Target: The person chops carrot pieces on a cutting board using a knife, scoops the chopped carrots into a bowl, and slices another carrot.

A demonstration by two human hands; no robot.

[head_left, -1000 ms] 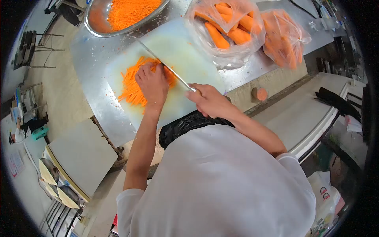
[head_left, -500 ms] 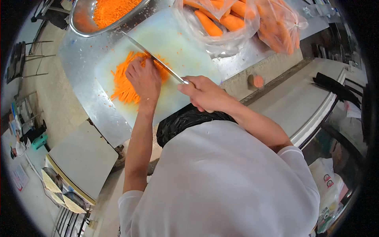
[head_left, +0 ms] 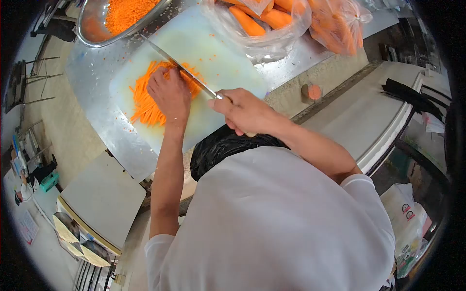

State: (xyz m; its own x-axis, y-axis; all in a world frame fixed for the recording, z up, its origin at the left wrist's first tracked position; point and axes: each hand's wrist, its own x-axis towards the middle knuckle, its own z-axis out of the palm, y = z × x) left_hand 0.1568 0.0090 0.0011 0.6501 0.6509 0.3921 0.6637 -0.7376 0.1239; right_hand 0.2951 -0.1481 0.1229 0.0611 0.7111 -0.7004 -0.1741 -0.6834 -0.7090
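My right hand [head_left: 242, 110] is wrapped round the light-coloured handle of a long kitchen knife [head_left: 193, 77]. Its blade slants up and left across a pile of thin carrot strips [head_left: 146, 107]. Beside the blade, on its left, my left hand [head_left: 170, 94] presses down on the carrot with curled fingers. Fingertips and the carrot under them are partly hidden. The strips lie on a pale cutting board [head_left: 228, 56], with small orange crumbs scattered about.
An oval metal bowl [head_left: 86, 28] of finely chopped carrot [head_left: 128, 14] stands at the metal table's [head_left: 92, 104] far left. Beyond the board are an opened plastic bag [head_left: 279, 47] of whole carrots [head_left: 246, 20] and a tied bag of carrots [head_left: 337, 30]. Black plastic [head_left: 213, 153] hangs at my waist.
The whole view has shifted slightly, so table and bags appear a little further left and up. Both hands keep nearly the same places on the board, knife still over the carrot.
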